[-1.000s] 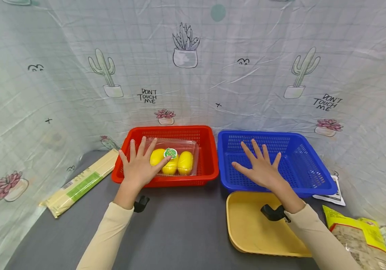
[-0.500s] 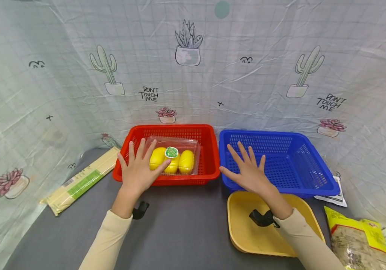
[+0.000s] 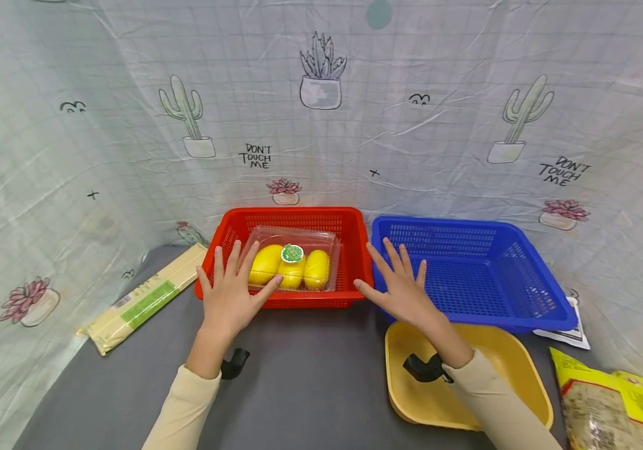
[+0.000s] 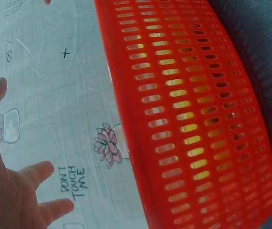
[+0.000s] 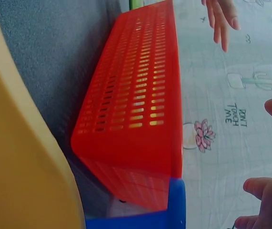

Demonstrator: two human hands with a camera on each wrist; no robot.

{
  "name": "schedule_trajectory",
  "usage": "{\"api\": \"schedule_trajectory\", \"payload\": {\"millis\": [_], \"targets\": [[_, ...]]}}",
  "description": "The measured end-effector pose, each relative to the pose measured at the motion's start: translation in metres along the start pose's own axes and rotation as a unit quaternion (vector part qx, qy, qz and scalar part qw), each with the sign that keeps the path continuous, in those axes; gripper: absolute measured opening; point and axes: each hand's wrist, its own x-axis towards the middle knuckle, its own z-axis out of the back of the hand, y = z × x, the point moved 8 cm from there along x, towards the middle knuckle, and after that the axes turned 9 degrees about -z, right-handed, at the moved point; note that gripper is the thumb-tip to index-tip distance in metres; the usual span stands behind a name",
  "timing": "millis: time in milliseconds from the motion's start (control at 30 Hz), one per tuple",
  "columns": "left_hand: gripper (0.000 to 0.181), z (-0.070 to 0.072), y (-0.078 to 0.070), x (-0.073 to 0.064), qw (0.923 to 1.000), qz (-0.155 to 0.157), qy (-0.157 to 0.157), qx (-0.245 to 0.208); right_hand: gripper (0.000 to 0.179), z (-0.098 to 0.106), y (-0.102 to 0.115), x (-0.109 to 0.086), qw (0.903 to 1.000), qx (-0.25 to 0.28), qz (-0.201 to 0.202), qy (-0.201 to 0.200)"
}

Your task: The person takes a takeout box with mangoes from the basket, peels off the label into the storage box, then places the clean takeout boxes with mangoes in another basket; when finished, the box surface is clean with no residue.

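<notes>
The left hand (image 3: 228, 300) is raised before the front left of the red basket (image 3: 299, 303), and the right hand (image 3: 406, 290) is raised before the place where that basket is met by the blue basket (image 3: 462, 281). Between the hands and beyond them, a clear plastic box (image 3: 311, 237) of yellow fruit (image 3: 316, 270) is set inside the red basket; three fruits can be made out. A round green and white sticker (image 3: 292, 253) is stuck on the box, its print too small to be read. On both hands the fingers are spread wide apart, nothing is gripped, and in the wrist views gaps are seen between the fingers and the red basket. Black straps (image 3: 235, 364) are worn at the wrists, below beige sleeves (image 3: 186, 400). Under the right forearm a yellow tray (image 3: 411, 400) is placed, just in front of the blue basket. Farther out on the grey table (image 3: 299, 387), a long packet (image 3: 147, 300) with a green label is laid at the left, a yellow-topped bag (image 3: 608, 406) at the right, and a white packet (image 3: 572, 334) is partly covered by the blue basket. Behind, a pale curtain (image 3: 321, 150) is printed with potted plants and "DON'T TOUCH ME".
</notes>
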Motion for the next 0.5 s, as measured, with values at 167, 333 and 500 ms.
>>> {"api": "schedule_trajectory", "payload": {"millis": [167, 333, 500], "targets": [[0.086, 0.001, 0.007, -0.006, 0.9999, 0.004, -0.010, 0.002, 0.083, -0.006, 0.007, 0.002, 0.9999, 0.004, 0.009, 0.009], [0.085, 0.002, 0.014, -0.012, 0.9998, 0.011, -0.016, 0.004, 0.082, -0.012, 0.015, 0.005, 0.9997, 0.011, 0.018, 0.013], [0.084, 0.002, 0.021, -0.018, 0.9997, 0.019, -0.016, 0.008, 0.082, -0.016, 0.022, 0.008, 0.9996, 0.013, 0.024, 0.012]]}}
